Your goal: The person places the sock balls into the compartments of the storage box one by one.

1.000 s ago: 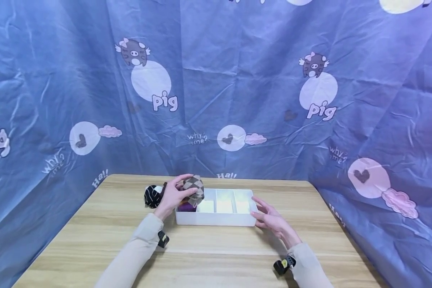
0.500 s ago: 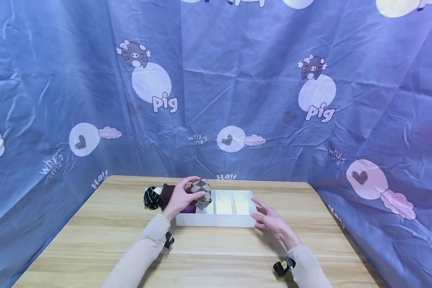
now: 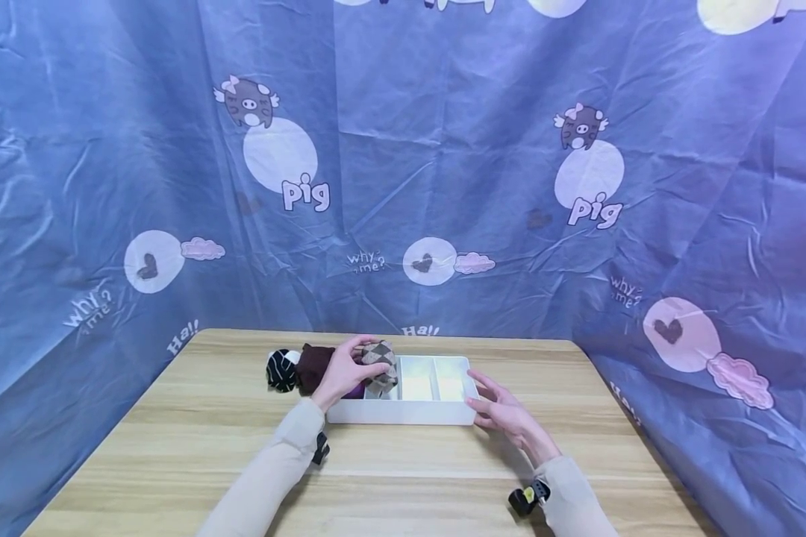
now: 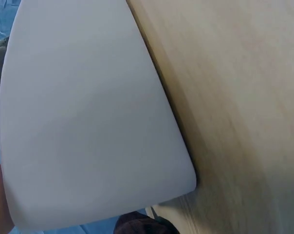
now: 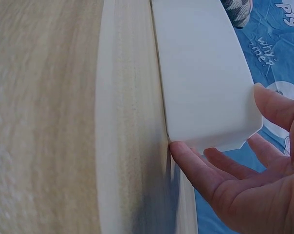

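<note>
- Left hand point(image 3: 341, 373), head view, centre of frame: thumb and fingers pinch a grey-brown checkered cloth bundle point(image 3: 382, 353) at the second compartment from left of a white plastic four-compartment tray point(image 3: 403, 412). Can't tell if bundle touches tray floor.
- Right hand point(image 3: 507, 418), right of centre: fingers extended, touching tray's right end.
- Same view: purple shiny cloth bundle point(image 3: 357, 392) in leftmost compartment, partly hidden by left hand. Dark brown cloth bundle point(image 3: 312, 367) just left of it, black cloth bundle with white lines point(image 3: 280, 371) further left, on the pale wooden table point(image 3: 410, 477).
- Left wrist view: tray wall fills left half; sliver of skin lower left, dark fabric bottom centre.
- Right wrist view: digits spread around tray end, lower right; checkered cloth at top right edge.
</note>
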### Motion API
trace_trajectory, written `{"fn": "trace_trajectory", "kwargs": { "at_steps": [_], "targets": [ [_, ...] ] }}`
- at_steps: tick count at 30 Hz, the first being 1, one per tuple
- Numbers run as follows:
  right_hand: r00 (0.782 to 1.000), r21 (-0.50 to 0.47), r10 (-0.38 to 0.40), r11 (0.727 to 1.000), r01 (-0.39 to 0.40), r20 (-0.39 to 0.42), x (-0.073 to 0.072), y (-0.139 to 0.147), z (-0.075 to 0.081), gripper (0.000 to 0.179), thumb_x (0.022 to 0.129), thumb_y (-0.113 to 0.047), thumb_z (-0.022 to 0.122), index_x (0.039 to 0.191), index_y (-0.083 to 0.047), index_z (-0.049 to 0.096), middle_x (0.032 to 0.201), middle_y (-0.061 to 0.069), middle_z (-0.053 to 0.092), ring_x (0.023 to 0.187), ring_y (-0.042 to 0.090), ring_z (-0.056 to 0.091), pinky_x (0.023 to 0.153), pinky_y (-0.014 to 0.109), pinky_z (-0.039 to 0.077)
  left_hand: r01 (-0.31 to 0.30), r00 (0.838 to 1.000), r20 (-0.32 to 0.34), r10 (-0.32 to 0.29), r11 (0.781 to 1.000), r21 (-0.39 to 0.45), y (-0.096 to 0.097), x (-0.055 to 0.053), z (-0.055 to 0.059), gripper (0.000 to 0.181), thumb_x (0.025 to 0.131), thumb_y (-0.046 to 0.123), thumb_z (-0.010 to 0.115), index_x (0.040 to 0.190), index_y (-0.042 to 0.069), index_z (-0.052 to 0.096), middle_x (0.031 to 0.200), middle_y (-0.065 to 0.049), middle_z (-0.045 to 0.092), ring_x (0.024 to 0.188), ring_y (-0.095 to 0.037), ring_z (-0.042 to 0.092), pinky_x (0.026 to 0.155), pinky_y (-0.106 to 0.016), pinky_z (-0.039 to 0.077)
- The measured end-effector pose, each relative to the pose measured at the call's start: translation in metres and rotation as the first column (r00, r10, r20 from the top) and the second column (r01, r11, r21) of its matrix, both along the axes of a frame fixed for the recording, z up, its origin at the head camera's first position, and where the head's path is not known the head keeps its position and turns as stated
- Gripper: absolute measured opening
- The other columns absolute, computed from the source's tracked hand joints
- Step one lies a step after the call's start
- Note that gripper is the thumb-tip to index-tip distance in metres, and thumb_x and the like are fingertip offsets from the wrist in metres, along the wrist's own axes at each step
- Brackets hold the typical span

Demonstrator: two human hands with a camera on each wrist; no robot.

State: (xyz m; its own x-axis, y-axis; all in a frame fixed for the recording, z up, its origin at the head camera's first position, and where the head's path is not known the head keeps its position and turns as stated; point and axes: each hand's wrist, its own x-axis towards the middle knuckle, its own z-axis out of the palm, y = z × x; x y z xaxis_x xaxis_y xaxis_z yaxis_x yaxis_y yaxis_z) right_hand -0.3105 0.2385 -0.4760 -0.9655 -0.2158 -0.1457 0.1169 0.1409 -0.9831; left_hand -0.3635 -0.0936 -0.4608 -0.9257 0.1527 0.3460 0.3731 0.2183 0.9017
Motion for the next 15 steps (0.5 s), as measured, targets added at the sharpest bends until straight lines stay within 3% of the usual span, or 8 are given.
{"fn": "trace_trajectory", "kwargs": {
  "at_steps": [15],
  "targets": [
    [1.000, 0.008, 0.002, 1.000, -0.002, -0.002, -0.0005, 0.0003, -0.0003, 0.070, 0.094, -0.012, 0.064, 0.155, -0.016, 0.029, 0.156, 0.029, 0.021, 0.106, 0.017, 0.057, 0.083, 0.032, 0.053, -0.026, 0.999, 0.041, 0.032, 0.992, -0.127, 0.0015, -0.0043, -0.0029, 0.049, 0.072, 0.031, 0.088, 0.118, 0.026, 0.069, 0.118, 0.002, 0.067, 0.100, -0.015, 0.061, 0.090, -0.036, 0.049]
  ]
}}
